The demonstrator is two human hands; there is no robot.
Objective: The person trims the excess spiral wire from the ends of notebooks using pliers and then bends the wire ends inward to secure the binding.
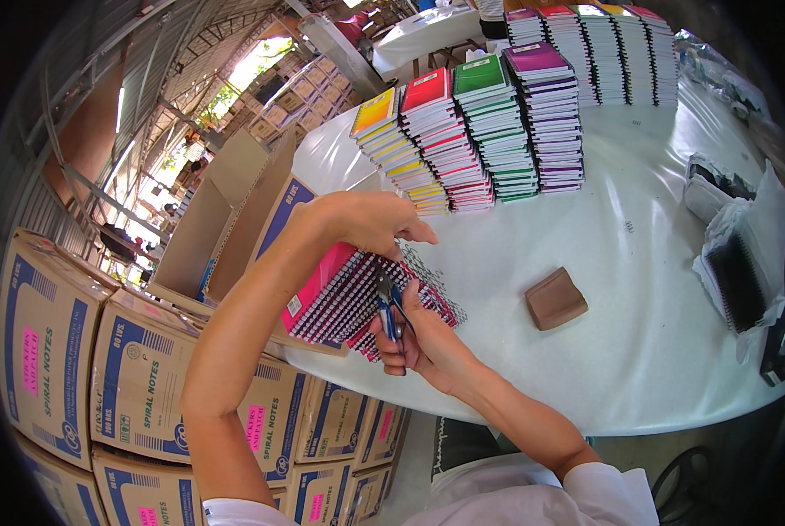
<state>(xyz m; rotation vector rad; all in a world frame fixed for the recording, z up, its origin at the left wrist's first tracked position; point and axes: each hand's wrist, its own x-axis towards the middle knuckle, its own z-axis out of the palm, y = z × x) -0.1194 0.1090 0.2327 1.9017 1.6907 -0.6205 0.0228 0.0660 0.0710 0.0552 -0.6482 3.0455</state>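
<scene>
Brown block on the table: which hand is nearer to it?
Right. The right hand, gripping a blue-handled tool, is left of the brown block; the left hand is farther left, at the pink-topped notebook stack.

On the table [629,377], a pile of spiral notebooks [331,302] lies beneath the left hand [377,224], pliers [387,316] in the right hand [428,344] before it. Behind stand four notebook stacks [498,136]; more stacks [607,66] stand behind these, rightward. A block [556,299] lies right of the hands, wrapped coils [736,279] farther right. Left are an open carton [224,215] and stacked closed cartons [147,377].
</scene>
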